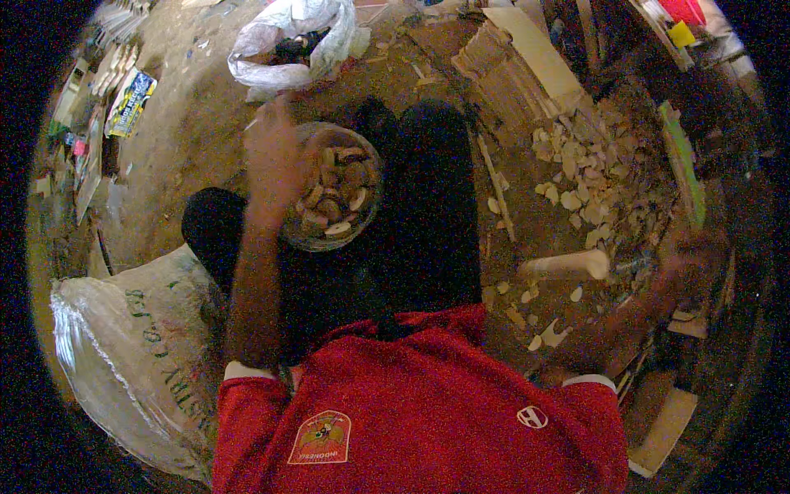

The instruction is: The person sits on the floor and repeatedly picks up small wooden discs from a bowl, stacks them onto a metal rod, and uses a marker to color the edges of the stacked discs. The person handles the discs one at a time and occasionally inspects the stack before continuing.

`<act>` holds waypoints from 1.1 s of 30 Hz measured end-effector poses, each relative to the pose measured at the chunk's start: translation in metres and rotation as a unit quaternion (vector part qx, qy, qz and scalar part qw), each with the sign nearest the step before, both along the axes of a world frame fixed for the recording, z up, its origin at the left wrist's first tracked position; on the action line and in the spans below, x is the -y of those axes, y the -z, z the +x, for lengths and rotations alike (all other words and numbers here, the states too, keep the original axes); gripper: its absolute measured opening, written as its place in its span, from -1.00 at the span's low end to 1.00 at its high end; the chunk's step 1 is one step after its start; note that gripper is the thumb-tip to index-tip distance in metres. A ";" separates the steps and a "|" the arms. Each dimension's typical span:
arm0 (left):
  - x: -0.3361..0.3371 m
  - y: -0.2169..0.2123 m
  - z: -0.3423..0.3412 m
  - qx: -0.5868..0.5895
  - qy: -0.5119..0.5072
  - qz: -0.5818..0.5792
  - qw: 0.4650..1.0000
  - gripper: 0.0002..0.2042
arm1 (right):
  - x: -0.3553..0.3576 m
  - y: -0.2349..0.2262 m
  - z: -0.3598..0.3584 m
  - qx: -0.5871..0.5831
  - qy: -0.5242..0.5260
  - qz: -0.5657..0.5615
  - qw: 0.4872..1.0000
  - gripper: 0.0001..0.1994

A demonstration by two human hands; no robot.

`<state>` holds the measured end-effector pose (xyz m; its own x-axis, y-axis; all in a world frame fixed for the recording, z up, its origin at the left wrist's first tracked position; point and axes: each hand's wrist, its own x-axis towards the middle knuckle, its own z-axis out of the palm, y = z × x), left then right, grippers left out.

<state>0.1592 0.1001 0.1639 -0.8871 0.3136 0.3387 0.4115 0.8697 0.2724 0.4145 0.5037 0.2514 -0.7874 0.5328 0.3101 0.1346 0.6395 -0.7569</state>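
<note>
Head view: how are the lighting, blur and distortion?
Head view: dim and grainy; head view: left hand and right hand smeared by blur, the red shirt sharper; head view: round fisheye image leaves black corners.

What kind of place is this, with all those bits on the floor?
Perhaps a small woodworking spot: pale chips that look like wood are scattered on the floor, beside a long flat board and a rounded block.

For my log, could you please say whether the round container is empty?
Not empty: brown and pale pieces show inside the round container; fill level unclear.
</note>
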 end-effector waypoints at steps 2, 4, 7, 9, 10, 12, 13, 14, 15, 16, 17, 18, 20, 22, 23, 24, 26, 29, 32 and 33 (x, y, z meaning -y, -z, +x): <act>0.056 0.055 -0.009 0.067 -0.050 -0.099 0.992 -0.30 | -0.028 -0.033 0.009 -0.058 0.071 0.031 0.995 -0.66; 0.085 0.105 -0.016 0.138 -0.017 -0.109 0.984 -0.24 | -0.056 -0.059 0.013 -0.109 0.121 0.056 0.985 -0.67; 0.114 0.144 -0.040 0.225 -0.044 -0.071 0.971 -0.24 | -0.084 -0.087 0.020 -0.166 0.163 0.090 0.968 -0.69; 0.134 0.165 -0.049 0.281 -0.100 -0.055 0.953 -0.29 | -0.092 -0.106 0.027 -0.193 0.183 0.101 0.959 -0.70; 0.134 0.180 -0.064 0.273 -0.121 -0.088 0.950 -0.33 | -0.095 -0.117 0.027 -0.202 0.192 0.109 0.954 -0.70; 0.141 0.206 -0.092 0.266 -0.156 -0.132 0.942 -0.39 | -0.098 -0.137 0.026 -0.228 0.215 0.119 0.942 -0.71; 0.147 0.220 -0.101 0.268 -0.166 -0.138 0.939 -0.41 | -0.099 -0.143 0.024 -0.239 0.213 0.126 0.939 -0.71; 0.156 0.232 -0.109 0.267 -0.176 -0.138 0.938 -0.43 | -0.098 -0.147 0.022 -0.248 0.205 0.125 0.938 -0.72; 0.161 0.243 -0.114 0.266 -0.181 -0.137 0.937 -0.45 | -0.097 -0.148 0.018 -0.250 0.195 0.124 0.940 -0.72; 0.164 0.256 -0.115 0.267 -0.178 -0.133 0.938 -0.47 | -0.097 -0.146 0.011 -0.240 0.184 0.125 0.945 -0.72; 0.164 0.263 -0.119 0.263 -0.176 -0.133 0.939 -0.49 | -0.097 -0.140 0.001 -0.226 0.175 0.126 0.950 -0.73; 0.159 0.270 -0.122 0.258 -0.169 -0.125 0.943 -0.52 | -0.097 -0.132 -0.007 -0.213 0.165 0.127 0.955 -0.73; 0.138 0.282 -0.119 0.248 -0.143 -0.107 0.952 -0.56 | -0.097 -0.110 -0.030 -0.178 0.125 0.130 0.967 -0.74; 0.109 0.286 -0.119 0.231 -0.125 -0.087 0.961 -0.60 | -0.092 -0.100 -0.044 -0.145 0.093 0.122 0.977 -0.75; 0.091 0.283 -0.125 0.221 -0.118 -0.075 0.965 -0.62 | -0.090 -0.099 -0.052 -0.138 0.083 0.117 0.980 -0.75; 0.075 0.277 -0.132 0.207 -0.110 -0.059 0.970 -0.64 | -0.087 -0.097 -0.056 -0.129 0.078 0.113 0.982 -0.75; 0.059 0.256 -0.157 0.181 -0.096 -0.020 0.978 -0.69 | -0.081 -0.096 -0.066 -0.121 0.076 0.117 0.983 -0.76; 0.113 0.186 -0.198 0.139 -0.116 0.029 0.983 -0.75 | -0.070 -0.097 -0.077 -0.125 0.063 0.130 0.982 -0.77; 0.204 0.105 -0.215 0.183 -0.186 0.038 0.965 -0.67 | -0.064 -0.096 -0.087 -0.129 0.056 0.130 0.982 -0.78; 0.231 0.086 -0.215 0.199 -0.216 0.037 0.955 -0.64 | -0.063 -0.096 -0.090 -0.131 0.054 0.128 0.982 -0.78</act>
<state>-0.0557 -0.1305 0.0774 -0.9916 -0.1216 -0.0452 -0.1295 0.9072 0.4002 0.3242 0.5663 0.3474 -0.6063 0.4867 0.6289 0.0345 0.8062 -0.5907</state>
